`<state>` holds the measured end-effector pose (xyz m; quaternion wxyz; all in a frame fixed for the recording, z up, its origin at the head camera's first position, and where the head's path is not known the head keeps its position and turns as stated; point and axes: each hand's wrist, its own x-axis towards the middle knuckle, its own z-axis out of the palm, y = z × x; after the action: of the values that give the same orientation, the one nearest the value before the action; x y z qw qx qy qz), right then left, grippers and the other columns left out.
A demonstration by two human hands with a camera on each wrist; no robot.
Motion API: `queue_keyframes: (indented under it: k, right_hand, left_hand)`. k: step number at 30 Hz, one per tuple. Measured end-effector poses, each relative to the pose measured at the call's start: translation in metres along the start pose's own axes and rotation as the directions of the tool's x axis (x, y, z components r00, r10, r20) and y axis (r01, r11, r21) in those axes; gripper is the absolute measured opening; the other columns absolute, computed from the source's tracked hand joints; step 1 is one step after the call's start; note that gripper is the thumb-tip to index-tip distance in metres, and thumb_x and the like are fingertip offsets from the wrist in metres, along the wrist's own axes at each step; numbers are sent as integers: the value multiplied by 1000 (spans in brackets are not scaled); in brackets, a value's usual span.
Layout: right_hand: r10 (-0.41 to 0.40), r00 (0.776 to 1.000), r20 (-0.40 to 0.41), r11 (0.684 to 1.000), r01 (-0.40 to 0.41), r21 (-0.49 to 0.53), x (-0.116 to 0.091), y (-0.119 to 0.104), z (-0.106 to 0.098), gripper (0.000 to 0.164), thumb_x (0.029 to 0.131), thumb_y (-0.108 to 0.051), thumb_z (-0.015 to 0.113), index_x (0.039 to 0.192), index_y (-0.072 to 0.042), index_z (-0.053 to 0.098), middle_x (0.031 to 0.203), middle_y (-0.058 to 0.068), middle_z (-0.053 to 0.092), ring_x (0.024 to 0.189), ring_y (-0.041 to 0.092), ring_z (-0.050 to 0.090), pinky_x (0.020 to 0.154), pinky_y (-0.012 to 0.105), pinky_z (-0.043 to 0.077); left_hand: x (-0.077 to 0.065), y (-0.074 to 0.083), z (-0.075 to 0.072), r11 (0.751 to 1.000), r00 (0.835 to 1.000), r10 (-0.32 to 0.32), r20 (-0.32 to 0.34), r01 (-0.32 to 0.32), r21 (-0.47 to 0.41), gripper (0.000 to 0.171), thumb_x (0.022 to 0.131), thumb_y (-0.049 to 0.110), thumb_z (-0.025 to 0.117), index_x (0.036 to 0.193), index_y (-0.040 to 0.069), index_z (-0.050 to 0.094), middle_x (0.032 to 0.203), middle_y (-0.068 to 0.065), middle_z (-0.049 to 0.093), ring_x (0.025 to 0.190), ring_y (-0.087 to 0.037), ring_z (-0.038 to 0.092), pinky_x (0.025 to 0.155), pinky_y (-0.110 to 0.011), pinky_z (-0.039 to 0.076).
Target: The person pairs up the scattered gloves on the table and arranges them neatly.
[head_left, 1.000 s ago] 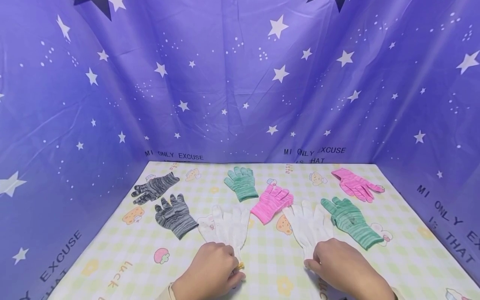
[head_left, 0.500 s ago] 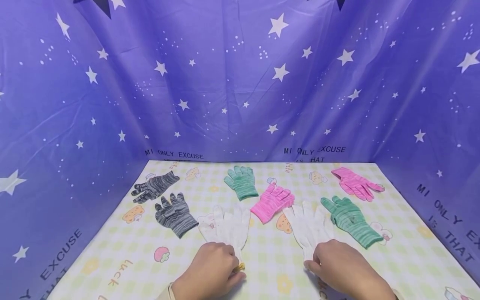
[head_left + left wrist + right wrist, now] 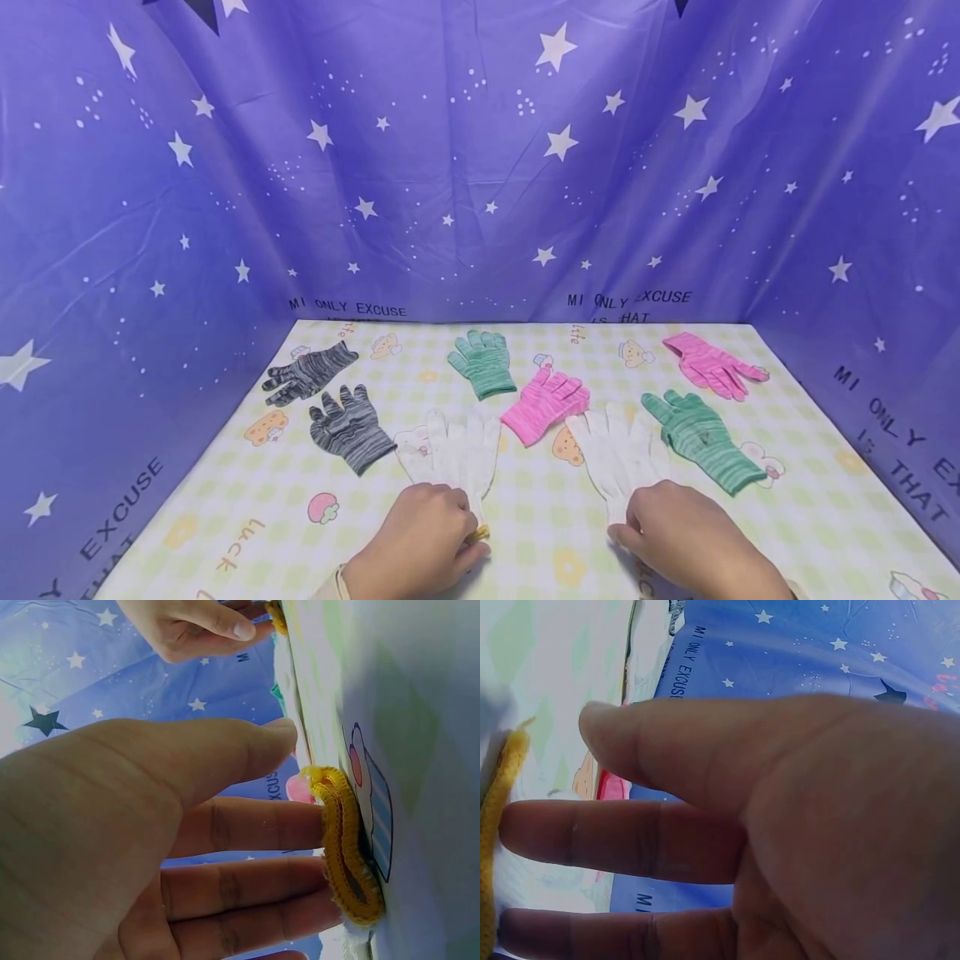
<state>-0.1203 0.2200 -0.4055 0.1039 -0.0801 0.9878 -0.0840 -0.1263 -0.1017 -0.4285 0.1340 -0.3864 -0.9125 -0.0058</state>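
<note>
Two white knit gloves lie flat at the front middle of the table, fingers pointing away. On the left white glove [image 3: 461,450], my left hand [image 3: 427,529] rests at the cuff. In the left wrist view its straight fingertips touch the yellow cuff edge [image 3: 345,847], and the thumb stands apart. My right hand [image 3: 690,533] lies over the cuff end of the right white glove [image 3: 618,450]. The right wrist view has its straight fingers [image 3: 577,832] against that glove's yellow edge [image 3: 508,776], thumb raised. Both hands partly cover the cuffs in the head view.
Around the white gloves lie two grey-black gloves [image 3: 352,429] at left, a green glove [image 3: 483,364] at back, another green glove [image 3: 705,442] at right, and pink gloves at the middle [image 3: 545,406] and back right [image 3: 716,367]. A starry purple curtain [image 3: 480,167] surrounds the checked tabletop [image 3: 247,492].
</note>
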Motion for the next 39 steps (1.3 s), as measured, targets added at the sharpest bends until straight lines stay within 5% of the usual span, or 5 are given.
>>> queue_keyframes:
  k: [24, 39]
  right_hand:
    - [9, 999, 37, 999, -10, 35, -4, -2, -3, 37, 87, -46, 78, 60, -26, 62, 57, -8, 53, 57, 13, 47, 63, 37, 43]
    - [49, 997, 54, 997, -52, 53, -5, 0, -5, 29, 85, -52, 78, 69, -30, 69, 66, -10, 55, 65, 12, 49, 66, 38, 44]
  left_hand:
    - [-1, -4, 4, 1000, 998, 6, -67, -7, -11, 29, 87, 45, 80, 65, 28, 70, 65, 16, 50, 56, 2, 43, 54, -21, 41]
    - [-1, -10, 5, 987, 998, -22, -60, 12, -162, 22, 91, 40, 77, 72, 31, 73, 72, 18, 55, 64, 6, 48, 59, -20, 46]
